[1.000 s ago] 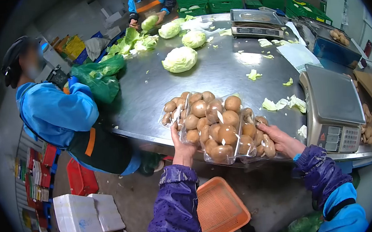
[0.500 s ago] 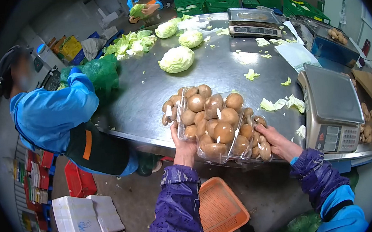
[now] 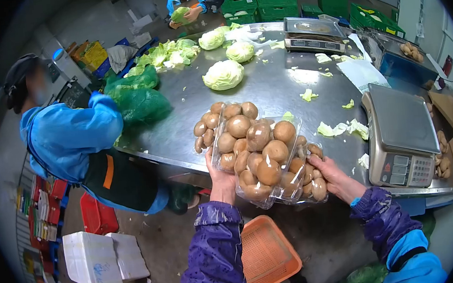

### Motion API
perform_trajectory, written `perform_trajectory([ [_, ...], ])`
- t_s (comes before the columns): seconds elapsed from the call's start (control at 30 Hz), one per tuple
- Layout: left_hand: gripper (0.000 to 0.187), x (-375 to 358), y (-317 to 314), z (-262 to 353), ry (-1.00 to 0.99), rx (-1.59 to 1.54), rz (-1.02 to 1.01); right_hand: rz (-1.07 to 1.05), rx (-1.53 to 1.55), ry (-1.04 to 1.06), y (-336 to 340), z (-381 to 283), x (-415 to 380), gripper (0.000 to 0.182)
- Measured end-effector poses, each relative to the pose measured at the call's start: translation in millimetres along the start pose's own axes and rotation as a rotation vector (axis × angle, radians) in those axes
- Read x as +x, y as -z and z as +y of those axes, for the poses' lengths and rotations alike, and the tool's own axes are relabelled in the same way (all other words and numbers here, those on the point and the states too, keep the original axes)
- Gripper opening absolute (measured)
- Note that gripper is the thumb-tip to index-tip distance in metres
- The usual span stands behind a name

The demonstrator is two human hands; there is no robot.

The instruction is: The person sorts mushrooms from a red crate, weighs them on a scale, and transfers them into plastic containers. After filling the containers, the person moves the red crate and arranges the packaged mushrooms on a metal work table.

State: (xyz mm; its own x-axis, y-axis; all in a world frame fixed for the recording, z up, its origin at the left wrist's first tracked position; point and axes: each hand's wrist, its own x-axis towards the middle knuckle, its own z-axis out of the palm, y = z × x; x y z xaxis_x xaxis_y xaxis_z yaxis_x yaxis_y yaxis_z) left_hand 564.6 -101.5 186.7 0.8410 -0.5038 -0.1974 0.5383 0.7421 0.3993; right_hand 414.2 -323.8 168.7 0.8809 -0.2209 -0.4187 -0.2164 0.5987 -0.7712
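Observation:
Several clear plastic packs of brown mushrooms [image 3: 265, 151] are held side by side, over the near edge of the steel table [image 3: 182, 126]. My left hand [image 3: 222, 180] grips them from the left, its fingers partly hidden behind the plastic. On the right, my right hand [image 3: 335, 179] is closed on the end of the rightmost pack, thumb on top. Light glints off the wrapping, and the packs overlap, so their exact borders are hard to make out.
Cabbages [image 3: 224, 75] and loose leaves [image 3: 170, 55] lie farther back. A weighing scale [image 3: 400, 126] stands at right, another scale [image 3: 314, 31] behind. An orange basket [image 3: 268, 253] sits below. At left, a co-worker [image 3: 72, 133] handles a green net bag [image 3: 139, 98]; another person [image 3: 196, 6] holds a cabbage.
The green net bag has spread right, farther over the table. The view has shifted slightly, and the mushroom packs tilt a little differently in both my hands.

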Motion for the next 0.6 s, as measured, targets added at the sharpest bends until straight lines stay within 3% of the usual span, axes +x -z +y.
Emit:
perform_trajectory([
  [0.4, 0.046, -18, 22, 0, -0.047, -0.034, 0.048, -0.004, 0.073, -0.018, -11, 13, -20, 0.040],
  [0.6, 0.047, -59, -9, 5, -0.023, -0.011, -0.002, -0.022, 0.124, -0.003, -17, 33, -36, 0.053],
])
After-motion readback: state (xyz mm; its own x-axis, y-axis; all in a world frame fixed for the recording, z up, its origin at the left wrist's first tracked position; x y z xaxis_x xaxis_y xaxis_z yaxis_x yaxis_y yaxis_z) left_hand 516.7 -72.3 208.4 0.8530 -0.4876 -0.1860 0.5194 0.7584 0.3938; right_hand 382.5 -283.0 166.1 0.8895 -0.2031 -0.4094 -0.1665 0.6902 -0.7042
